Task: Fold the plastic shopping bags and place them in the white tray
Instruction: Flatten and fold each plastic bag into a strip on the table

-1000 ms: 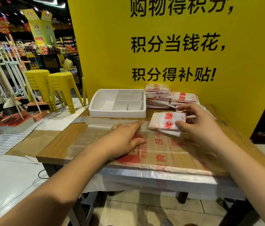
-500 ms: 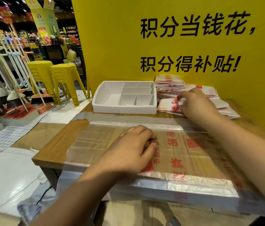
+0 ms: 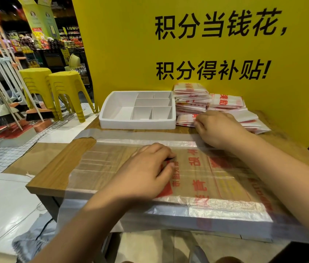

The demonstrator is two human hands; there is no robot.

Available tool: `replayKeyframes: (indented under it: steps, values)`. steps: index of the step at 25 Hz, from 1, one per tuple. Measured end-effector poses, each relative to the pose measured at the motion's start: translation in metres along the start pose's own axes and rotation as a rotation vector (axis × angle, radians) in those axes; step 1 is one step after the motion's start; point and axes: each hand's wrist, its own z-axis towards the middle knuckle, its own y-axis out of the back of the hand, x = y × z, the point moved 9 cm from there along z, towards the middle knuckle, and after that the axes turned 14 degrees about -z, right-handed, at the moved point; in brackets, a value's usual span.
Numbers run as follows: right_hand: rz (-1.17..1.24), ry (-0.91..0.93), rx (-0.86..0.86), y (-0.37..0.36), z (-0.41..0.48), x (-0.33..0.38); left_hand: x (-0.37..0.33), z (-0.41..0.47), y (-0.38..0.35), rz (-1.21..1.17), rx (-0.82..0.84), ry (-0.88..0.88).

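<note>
A clear plastic shopping bag with red print lies spread flat over the wooden table and hangs over its near edge. My left hand rests on the bag's middle with curled fingers pinching the film. My right hand is at the back, its fingers on a folded bag that lies beside the white tray. The tray has several compartments and holds nothing. Behind my right hand sits a stack of folded bags, with more folded bags to the right.
A yellow board with black characters stands right behind the table. Two stacks of yellow stools and a rack of brooms stand on the floor to the left. The wooden table shows bare wood at its left.
My right hand carried the folded bag from above the spread bag to the back of the table and set it down beside the tray. My left hand's fingers curled on the film.
</note>
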Motion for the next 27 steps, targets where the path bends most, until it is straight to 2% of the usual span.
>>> replayKeyframes:
  steps: [3,6,8,9,12,13,15,18,22,25,27]
  values:
    - [0.121,0.103,-0.134,0.034,-0.055,0.022,0.002,-0.004,0.003,-0.012,0.013,-0.018]
    - [0.272,0.232,-0.034,0.042,-0.141,0.046,0.011,-0.007,-0.002,0.069,0.168,0.02]
    - [0.272,0.275,0.046,0.036,-0.179,0.051,0.009,-0.005,-0.005,0.09,0.217,0.025]
    - [0.237,0.297,0.071,0.033,-0.189,0.053,0.003,-0.003,0.001,0.089,0.161,0.005]
    - [0.088,0.318,0.12,0.015,-0.2,0.051,-0.024,-0.026,0.034,0.154,-0.197,-0.104]
    - [0.054,0.313,0.094,0.011,-0.201,0.048,-0.029,-0.044,0.037,0.141,-0.241,-0.137]
    - [-0.012,0.286,0.022,0.003,-0.204,0.042,-0.03,-0.085,0.025,0.187,-0.202,-0.15]
    - [-0.039,0.244,-0.079,0.001,-0.202,0.042,-0.008,-0.118,-0.003,0.421,-0.117,-0.108]
    - [-0.056,0.247,-0.135,0.004,-0.202,0.048,0.018,-0.119,0.004,0.427,-0.218,0.032]
    - [-0.057,0.202,-0.208,0.01,-0.214,0.047,0.01,-0.128,0.012,0.357,-0.298,-0.044]
    - [-0.056,0.2,-0.299,0.016,-0.225,0.051,-0.002,-0.131,0.009,0.365,-0.226,-0.12]
